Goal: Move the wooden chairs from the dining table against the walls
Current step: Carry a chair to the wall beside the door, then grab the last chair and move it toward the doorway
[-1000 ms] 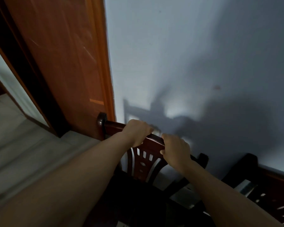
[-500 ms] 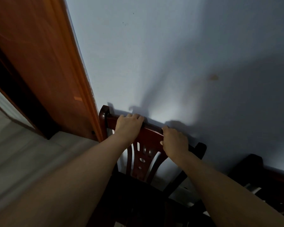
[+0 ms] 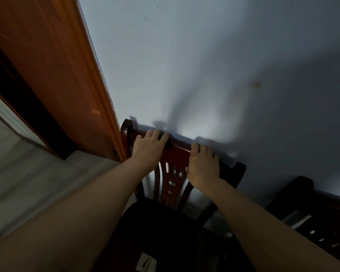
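Both of my bare hands are resting on the top rail of a wooden chair (image 3: 172, 169), and I am leaning over its dark seat with my forearms stretched out ahead of me. I am holding it up here, I judge, because the rail gives the best leverage for pressing the chair's back toward the pale blue wall (image 3: 185, 65). Left hand (image 3: 148, 148) is lying near the rail's left end with its fingers draped over the top edge, loosely curled rather than clenched. Right hand (image 3: 202, 165) is sitting further along to the right, its fingers hooking over the top and its thumb pressing the front face, so the rail is being pinched between them. The chair is standing with its backrest just beside the wall, seemingly touching it, though I cannot tell for certain in the dim light. Its left post is sitting right next to an orange-brown wooden door frame (image 3: 98, 107). The chair is a glossy reddish-brown, with a curved top rail and a central splat pierced by small cut-outs. Another dark wooden chair (image 3: 322, 213) is standing to the right along the same wall, near this one.
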`<state>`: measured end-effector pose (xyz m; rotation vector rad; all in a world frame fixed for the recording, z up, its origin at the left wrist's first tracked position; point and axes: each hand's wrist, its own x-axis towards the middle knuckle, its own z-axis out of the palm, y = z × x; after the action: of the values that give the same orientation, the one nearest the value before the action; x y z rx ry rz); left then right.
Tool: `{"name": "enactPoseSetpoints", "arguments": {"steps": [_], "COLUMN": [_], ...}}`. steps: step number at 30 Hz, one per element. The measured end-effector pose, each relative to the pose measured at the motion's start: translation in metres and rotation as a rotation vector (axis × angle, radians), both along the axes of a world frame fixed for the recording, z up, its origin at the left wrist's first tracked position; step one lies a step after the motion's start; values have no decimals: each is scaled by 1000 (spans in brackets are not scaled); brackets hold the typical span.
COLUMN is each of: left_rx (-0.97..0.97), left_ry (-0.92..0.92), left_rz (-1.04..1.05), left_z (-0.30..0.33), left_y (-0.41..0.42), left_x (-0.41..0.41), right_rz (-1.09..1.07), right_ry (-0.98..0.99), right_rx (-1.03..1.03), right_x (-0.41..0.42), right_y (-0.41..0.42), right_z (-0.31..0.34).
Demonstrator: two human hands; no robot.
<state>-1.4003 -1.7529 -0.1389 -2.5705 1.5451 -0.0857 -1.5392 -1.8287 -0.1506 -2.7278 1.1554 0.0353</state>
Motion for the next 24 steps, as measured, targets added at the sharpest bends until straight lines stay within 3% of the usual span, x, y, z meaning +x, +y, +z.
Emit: {"name": "enactPoseSetpoints", "arguments": {"steps": [11, 24], "left_rx": [163, 55], "left_ry": [130, 320], "left_rz": [90, 375], "left_z": [24, 65], "left_y": [57, 233], "left_x": [-30, -2], "right_rz": [174, 510], "right_ry": [-12, 77], "right_rx": [-23, 12], "right_x": [-6, 42], "right_y": [47, 176], "right_z": [21, 56]}}
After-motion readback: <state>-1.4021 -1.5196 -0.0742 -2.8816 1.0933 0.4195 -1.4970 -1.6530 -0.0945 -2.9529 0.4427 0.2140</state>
